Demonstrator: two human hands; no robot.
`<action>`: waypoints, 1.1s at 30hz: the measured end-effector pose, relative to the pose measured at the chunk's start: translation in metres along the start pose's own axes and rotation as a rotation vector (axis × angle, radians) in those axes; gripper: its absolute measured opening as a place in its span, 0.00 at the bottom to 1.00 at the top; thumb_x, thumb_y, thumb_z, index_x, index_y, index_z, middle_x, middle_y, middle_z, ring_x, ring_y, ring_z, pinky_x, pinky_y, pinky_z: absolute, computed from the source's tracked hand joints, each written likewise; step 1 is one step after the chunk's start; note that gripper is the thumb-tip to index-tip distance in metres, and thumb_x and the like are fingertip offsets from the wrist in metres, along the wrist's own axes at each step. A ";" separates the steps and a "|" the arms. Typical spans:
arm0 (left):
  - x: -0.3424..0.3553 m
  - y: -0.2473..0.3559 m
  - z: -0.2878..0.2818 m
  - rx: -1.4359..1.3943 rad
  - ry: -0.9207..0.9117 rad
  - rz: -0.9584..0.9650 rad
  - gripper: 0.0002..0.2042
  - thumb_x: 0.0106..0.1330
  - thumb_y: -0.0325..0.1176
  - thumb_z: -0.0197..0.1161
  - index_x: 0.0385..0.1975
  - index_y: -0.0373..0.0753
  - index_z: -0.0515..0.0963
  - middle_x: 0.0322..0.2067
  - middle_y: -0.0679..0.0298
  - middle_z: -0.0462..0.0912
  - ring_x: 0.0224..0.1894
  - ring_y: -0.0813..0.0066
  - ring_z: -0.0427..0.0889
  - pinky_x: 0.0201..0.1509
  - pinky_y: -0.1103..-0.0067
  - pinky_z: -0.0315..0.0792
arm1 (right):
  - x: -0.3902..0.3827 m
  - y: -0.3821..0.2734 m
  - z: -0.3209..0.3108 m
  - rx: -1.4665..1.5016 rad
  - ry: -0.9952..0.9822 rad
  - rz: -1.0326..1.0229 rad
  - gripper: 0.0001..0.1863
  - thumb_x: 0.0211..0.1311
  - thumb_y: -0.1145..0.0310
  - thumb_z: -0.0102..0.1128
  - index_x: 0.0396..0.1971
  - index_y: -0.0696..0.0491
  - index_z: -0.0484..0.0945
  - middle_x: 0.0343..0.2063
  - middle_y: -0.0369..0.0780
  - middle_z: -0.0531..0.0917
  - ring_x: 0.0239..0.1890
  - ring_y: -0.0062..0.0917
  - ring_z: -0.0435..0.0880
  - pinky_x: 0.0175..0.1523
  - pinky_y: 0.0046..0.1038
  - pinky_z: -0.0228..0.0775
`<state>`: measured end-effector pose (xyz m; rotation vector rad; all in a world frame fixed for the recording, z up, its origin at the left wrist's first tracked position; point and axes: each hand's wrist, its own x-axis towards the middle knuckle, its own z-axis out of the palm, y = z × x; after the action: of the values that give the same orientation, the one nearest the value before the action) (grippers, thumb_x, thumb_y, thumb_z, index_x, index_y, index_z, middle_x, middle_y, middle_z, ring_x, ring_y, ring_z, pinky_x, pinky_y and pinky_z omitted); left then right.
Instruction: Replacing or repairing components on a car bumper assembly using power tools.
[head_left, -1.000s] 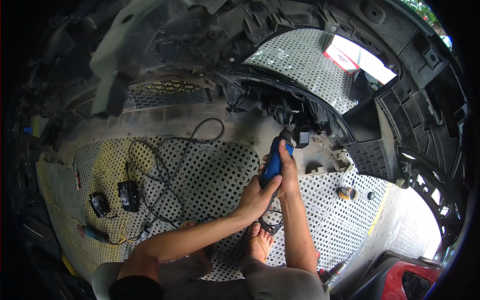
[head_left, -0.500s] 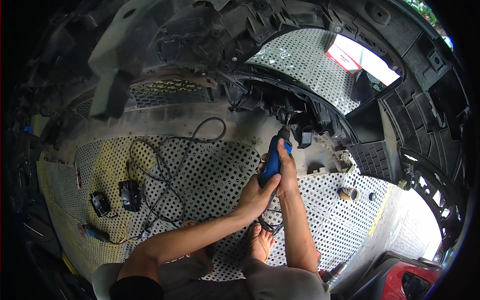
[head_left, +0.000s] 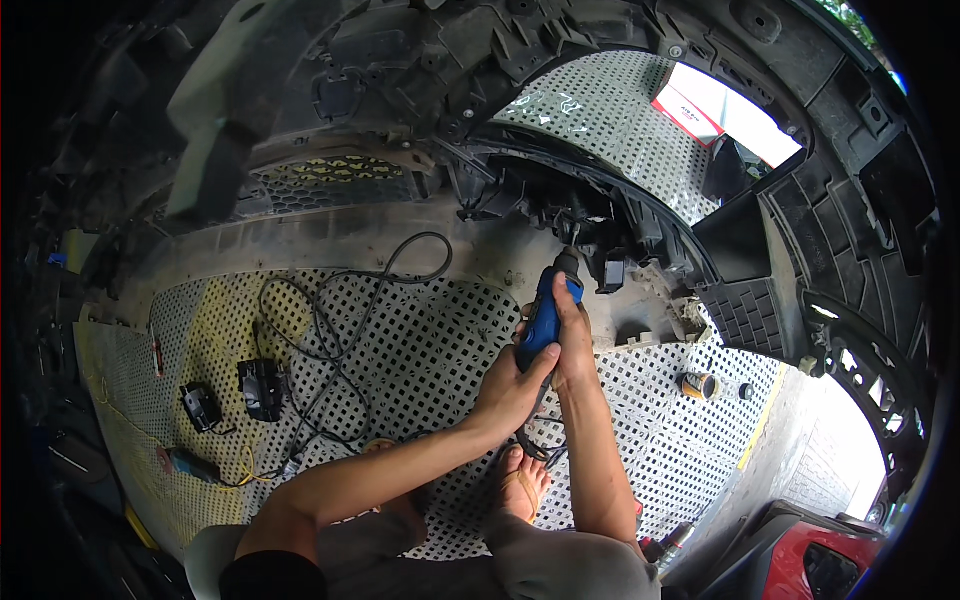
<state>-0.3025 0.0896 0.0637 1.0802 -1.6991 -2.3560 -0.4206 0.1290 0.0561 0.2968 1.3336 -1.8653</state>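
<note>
Near black bodywork point(head_left: 430, 90), dark-nosed blue tool point(head_left: 541, 325), left hand point(head_left: 510, 388) and right hand point(head_left: 573, 345) clamped around it.

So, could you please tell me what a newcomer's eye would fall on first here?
Probably the blue power tool near the centre, held by the fingers of the left hand and right hand. The dark plastic shell arching over the top and right might come next, then the red panel in the lower right corner.

This looks like a vehicle-repair workshop: a large black plastic bumper shell point(head_left: 410, 110) spans the far side, a corded blue power tool point(head_left: 541, 325) before it.
</note>
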 end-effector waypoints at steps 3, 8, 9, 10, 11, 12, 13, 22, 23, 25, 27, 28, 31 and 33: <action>-0.003 0.004 -0.001 0.011 0.007 -0.007 0.24 0.75 0.55 0.61 0.46 0.35 0.71 0.24 0.68 0.75 0.18 0.81 0.75 0.18 0.82 0.68 | 0.000 0.000 0.000 -0.012 0.002 -0.013 0.28 0.70 0.43 0.65 0.44 0.56 0.69 0.27 0.42 0.82 0.21 0.28 0.84 0.24 0.28 0.79; -0.004 0.003 0.000 0.064 0.034 0.018 0.26 0.75 0.55 0.61 0.49 0.33 0.73 0.25 0.67 0.76 0.20 0.80 0.77 0.22 0.80 0.70 | -0.002 0.000 -0.001 0.002 0.021 -0.002 0.28 0.69 0.44 0.65 0.45 0.55 0.69 0.27 0.42 0.82 0.21 0.28 0.85 0.24 0.28 0.79; -0.005 0.008 0.001 0.037 0.024 -0.010 0.25 0.75 0.55 0.61 0.45 0.34 0.72 0.24 0.68 0.75 0.18 0.80 0.75 0.19 0.81 0.68 | -0.002 0.000 -0.001 0.001 0.020 -0.001 0.28 0.69 0.44 0.65 0.45 0.55 0.69 0.27 0.42 0.82 0.21 0.28 0.85 0.24 0.28 0.79; -0.005 0.007 0.000 0.036 0.025 -0.011 0.25 0.75 0.55 0.61 0.45 0.34 0.72 0.24 0.68 0.75 0.18 0.80 0.75 0.19 0.81 0.68 | -0.003 -0.001 -0.001 0.006 0.012 -0.007 0.28 0.69 0.44 0.65 0.46 0.55 0.69 0.27 0.42 0.82 0.21 0.28 0.85 0.24 0.28 0.79; -0.004 0.006 0.000 0.048 0.015 -0.030 0.25 0.75 0.55 0.61 0.46 0.34 0.72 0.24 0.68 0.75 0.18 0.81 0.75 0.19 0.81 0.68 | -0.003 -0.001 -0.001 0.012 0.005 -0.014 0.28 0.69 0.44 0.65 0.46 0.55 0.69 0.28 0.42 0.82 0.21 0.28 0.85 0.23 0.27 0.79; -0.003 0.006 -0.001 0.059 0.004 -0.046 0.25 0.75 0.55 0.61 0.46 0.34 0.72 0.24 0.69 0.75 0.18 0.81 0.75 0.19 0.82 0.68 | -0.002 -0.001 -0.001 0.012 0.004 -0.013 0.28 0.69 0.44 0.65 0.46 0.55 0.69 0.28 0.42 0.82 0.21 0.28 0.85 0.23 0.27 0.79; -0.003 0.007 0.000 0.060 0.005 -0.046 0.25 0.75 0.55 0.61 0.46 0.34 0.72 0.24 0.69 0.75 0.18 0.81 0.75 0.19 0.82 0.68 | -0.001 0.000 -0.001 0.005 0.008 -0.010 0.28 0.69 0.43 0.65 0.46 0.55 0.69 0.28 0.42 0.82 0.21 0.28 0.85 0.24 0.28 0.79; -0.006 0.002 0.001 0.012 0.010 -0.025 0.26 0.75 0.56 0.60 0.47 0.33 0.71 0.26 0.68 0.75 0.20 0.82 0.76 0.22 0.84 0.71 | 0.001 0.004 -0.006 -0.031 -0.005 -0.005 0.30 0.68 0.43 0.66 0.46 0.56 0.69 0.29 0.43 0.81 0.22 0.29 0.84 0.27 0.28 0.79; -0.009 0.000 0.000 0.029 0.010 -0.050 0.25 0.76 0.56 0.59 0.47 0.33 0.72 0.27 0.68 0.76 0.21 0.81 0.77 0.24 0.81 0.73 | 0.000 0.005 -0.007 -0.036 -0.003 -0.001 0.30 0.68 0.43 0.67 0.47 0.56 0.68 0.29 0.43 0.81 0.22 0.29 0.84 0.27 0.28 0.79; -0.006 -0.006 -0.010 0.048 0.008 -0.067 0.25 0.77 0.55 0.58 0.46 0.33 0.72 0.27 0.68 0.77 0.21 0.79 0.78 0.25 0.78 0.75 | -0.007 0.006 -0.007 -0.026 0.009 -0.009 0.31 0.68 0.43 0.67 0.48 0.56 0.68 0.29 0.43 0.81 0.22 0.29 0.84 0.26 0.28 0.80; 0.006 -0.025 -0.042 0.483 -0.165 0.002 0.23 0.77 0.53 0.58 0.46 0.33 0.75 0.30 0.64 0.81 0.22 0.71 0.79 0.32 0.69 0.79 | -0.011 0.007 -0.010 -0.012 0.021 -0.017 0.31 0.68 0.43 0.66 0.49 0.56 0.67 0.29 0.43 0.81 0.22 0.29 0.84 0.26 0.28 0.80; 0.003 0.029 -0.045 0.847 -0.281 -0.005 0.21 0.77 0.51 0.58 0.47 0.35 0.77 0.34 0.58 0.84 0.28 0.62 0.84 0.40 0.64 0.79 | -0.011 0.006 -0.022 -0.007 0.017 -0.034 0.29 0.70 0.43 0.65 0.49 0.55 0.68 0.29 0.42 0.82 0.22 0.28 0.84 0.26 0.28 0.80; 0.021 0.104 -0.070 1.162 0.098 0.827 0.25 0.68 0.46 0.70 0.55 0.33 0.75 0.47 0.50 0.82 0.44 0.50 0.86 0.46 0.61 0.80 | -0.014 0.002 -0.015 0.009 -0.012 -0.058 0.29 0.71 0.43 0.62 0.51 0.54 0.68 0.29 0.43 0.82 0.22 0.28 0.85 0.26 0.28 0.81; 0.065 0.149 -0.070 1.166 0.123 1.197 0.24 0.65 0.35 0.71 0.58 0.33 0.74 0.55 0.50 0.78 0.57 0.47 0.80 0.57 0.62 0.77 | -0.015 -0.002 -0.011 0.031 -0.014 0.017 0.28 0.71 0.43 0.62 0.50 0.54 0.67 0.29 0.42 0.82 0.22 0.28 0.85 0.27 0.30 0.83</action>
<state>-0.3647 -0.0540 0.1460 -0.0143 -2.5463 -0.5252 -0.4149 0.1461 0.0620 0.3096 1.2901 -1.8723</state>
